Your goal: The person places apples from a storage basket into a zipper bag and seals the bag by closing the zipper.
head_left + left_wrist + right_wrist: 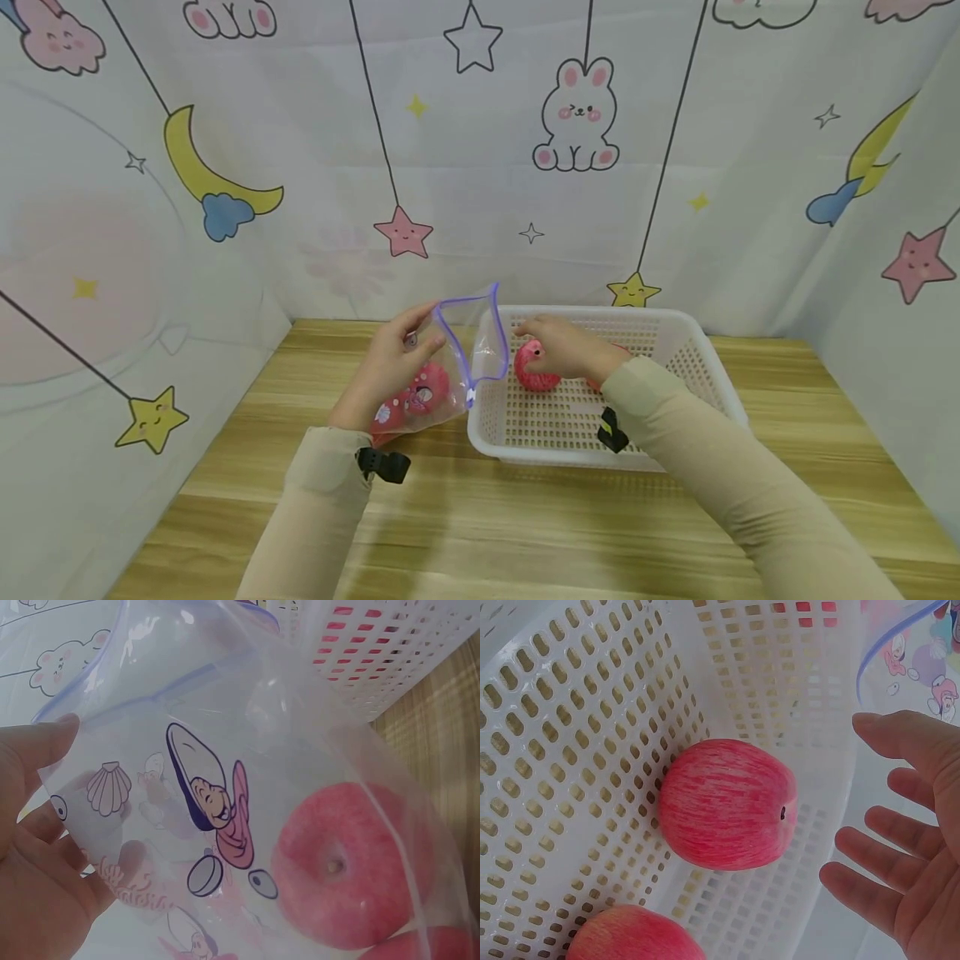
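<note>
Worktop, yellow-brown wood grain (450,533), nearest.

Left: clear plastic zip bag, purple-edged mouth, cartoon print (202,787). One whole red apple (345,866) shows inside; part of another below it. Left grip (393,357) pinches the bag's side near the mouth, thumb against fingers; mouth gapes. Film judged light, limp, slick; best held just below the zip strip.

Right: white perforated plastic basket (555,457). Inside it, near the wall on the bag's side, a round red-streaked apple (727,804); second apple (634,937) partly in view. Right grip (567,346) hangs above, fingers spread, holding nothing, apart from the nearer apple. Judged firm, smooth, apt to roll; heft uncertain. Take it round the widest girth, thumb opposite fingers.

Far: white printed cloth (472,150).
</note>
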A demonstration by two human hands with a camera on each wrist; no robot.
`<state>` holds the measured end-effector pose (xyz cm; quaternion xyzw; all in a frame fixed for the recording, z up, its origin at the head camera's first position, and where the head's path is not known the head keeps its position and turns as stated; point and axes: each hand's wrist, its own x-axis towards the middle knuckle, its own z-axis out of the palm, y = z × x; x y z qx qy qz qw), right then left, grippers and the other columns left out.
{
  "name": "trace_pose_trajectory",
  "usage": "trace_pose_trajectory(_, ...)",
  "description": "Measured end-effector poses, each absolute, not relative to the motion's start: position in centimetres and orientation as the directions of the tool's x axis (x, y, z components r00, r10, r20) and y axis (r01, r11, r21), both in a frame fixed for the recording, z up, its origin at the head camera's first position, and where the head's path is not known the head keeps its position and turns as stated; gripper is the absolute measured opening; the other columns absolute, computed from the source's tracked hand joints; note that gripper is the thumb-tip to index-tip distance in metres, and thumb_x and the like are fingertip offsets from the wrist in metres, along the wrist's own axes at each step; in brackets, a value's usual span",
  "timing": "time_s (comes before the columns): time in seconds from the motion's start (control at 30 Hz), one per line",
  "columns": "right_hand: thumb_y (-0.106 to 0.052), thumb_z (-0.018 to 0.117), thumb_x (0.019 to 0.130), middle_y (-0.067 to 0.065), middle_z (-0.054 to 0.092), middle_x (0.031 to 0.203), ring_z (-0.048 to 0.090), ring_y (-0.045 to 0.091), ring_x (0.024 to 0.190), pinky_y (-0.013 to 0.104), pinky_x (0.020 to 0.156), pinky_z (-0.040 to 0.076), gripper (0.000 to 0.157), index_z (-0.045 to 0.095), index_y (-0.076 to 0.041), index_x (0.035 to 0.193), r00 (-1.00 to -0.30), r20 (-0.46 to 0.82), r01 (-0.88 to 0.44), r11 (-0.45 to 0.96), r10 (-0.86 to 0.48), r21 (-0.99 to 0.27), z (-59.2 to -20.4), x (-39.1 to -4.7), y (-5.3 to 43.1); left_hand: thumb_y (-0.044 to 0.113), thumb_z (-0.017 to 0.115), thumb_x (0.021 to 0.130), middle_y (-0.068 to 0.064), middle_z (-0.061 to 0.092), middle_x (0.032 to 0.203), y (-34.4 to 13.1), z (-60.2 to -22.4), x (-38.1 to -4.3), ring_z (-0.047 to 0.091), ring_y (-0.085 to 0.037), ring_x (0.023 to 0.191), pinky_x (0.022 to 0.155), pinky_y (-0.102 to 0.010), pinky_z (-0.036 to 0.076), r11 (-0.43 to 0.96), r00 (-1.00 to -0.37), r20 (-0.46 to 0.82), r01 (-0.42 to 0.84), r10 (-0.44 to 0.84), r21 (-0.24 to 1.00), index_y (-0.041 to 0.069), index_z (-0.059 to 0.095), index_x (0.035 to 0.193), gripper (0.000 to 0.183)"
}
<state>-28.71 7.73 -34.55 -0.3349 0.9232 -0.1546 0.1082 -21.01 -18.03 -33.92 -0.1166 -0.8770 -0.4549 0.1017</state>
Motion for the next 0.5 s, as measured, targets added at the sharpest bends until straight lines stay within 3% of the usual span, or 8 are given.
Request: trace_pose_trajectory(0.5,-0.024,0.071,0.084,0.016,0.042,0.145,0.040,0.033,0.133,0.048,0.108,0.038,0.062,0.045,-0.008,0.139,-0.774,-0.098,-0.568,0.754,-0.626,-0.329,-35.7,-29.3,7.8,0.020,0.060,0.094,-0.013,0.049,0.141,-18.0,-34.1,-20.8,0.044,-0.032,0.132,0.106,-0.046,0.040,0.561,-0.950,0.294,0.302,0.107,0.771,0.012,0.047,0.139,0.047)
